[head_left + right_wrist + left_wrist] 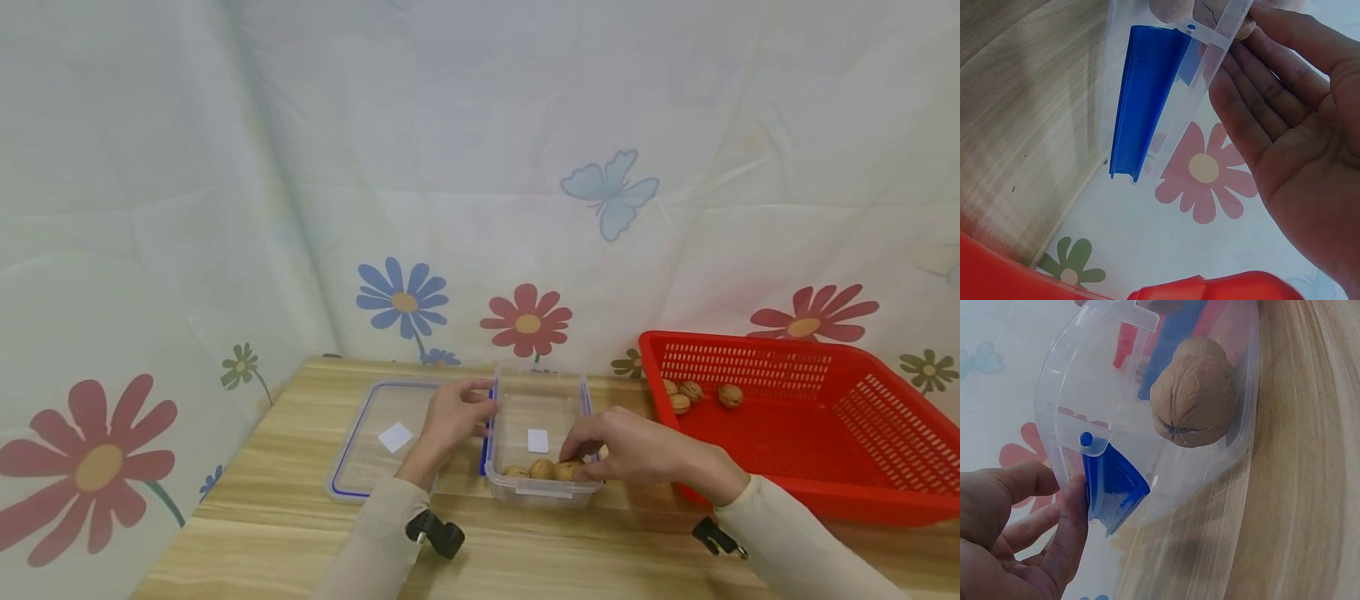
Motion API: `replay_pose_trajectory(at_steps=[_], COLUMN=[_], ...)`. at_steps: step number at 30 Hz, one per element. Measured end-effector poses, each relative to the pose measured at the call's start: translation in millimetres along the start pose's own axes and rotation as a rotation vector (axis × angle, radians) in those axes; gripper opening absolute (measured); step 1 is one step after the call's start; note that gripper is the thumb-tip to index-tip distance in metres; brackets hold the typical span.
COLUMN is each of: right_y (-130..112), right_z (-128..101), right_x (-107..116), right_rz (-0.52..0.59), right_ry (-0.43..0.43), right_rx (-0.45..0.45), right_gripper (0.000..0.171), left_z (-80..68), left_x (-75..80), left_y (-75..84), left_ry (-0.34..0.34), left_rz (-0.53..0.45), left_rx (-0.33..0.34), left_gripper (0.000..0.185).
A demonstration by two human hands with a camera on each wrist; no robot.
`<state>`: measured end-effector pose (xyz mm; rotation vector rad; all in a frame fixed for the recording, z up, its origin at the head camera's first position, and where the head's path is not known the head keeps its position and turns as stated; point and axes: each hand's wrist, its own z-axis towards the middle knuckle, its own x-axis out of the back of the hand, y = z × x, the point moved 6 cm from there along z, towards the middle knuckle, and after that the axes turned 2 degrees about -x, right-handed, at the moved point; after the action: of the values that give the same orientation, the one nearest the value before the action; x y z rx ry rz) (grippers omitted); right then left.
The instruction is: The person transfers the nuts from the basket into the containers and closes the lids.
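A clear plastic food box [543, 493] with blue side latches [1150, 94] stands uncovered on the table. My left hand [453, 412] holds its left wall, fingertips at the rim beside a blue latch [1116, 484]. Inside the near end of the box, my right hand [637, 442] grips a walnut [568, 471] between thumb and fingers, level with the rim. Other walnuts [542, 469] lie in a row to its left along the near wall. Through the box wall, the left wrist view shows a walnut [1194, 403] close up.
The box's clear lid [375, 408], with a blue seal and white label, lies flat on the wooden table [262, 500] at left. At right stands a red slotted basket [757, 454] with several walnuts [730, 396] at its left end. A flowered curtain [465, 167] hangs behind.
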<state>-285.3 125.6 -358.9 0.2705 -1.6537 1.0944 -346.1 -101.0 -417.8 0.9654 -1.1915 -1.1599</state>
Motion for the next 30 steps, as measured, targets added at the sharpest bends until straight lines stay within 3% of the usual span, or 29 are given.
replay_pose_trajectory(at_steps=[17, 30], right_y=[-1.2, -1.8], right_z=[1.0, 1.1], right_x=[-0.8, -0.9], right_rz=[-0.020, -0.018], right_ry=[-0.012, -0.028], right_rx=[0.039, 0.005], right_gripper=[0.019, 0.020], left_z=[2.4, 1.7], left_x=[-0.9, -0.7], left_y=[-2.4, -1.8], left_ry=[-0.013, -0.009], left_rz=[0.033, 0.040], left_rx=[0.012, 0.012], left_gripper=[0.039, 0.039])
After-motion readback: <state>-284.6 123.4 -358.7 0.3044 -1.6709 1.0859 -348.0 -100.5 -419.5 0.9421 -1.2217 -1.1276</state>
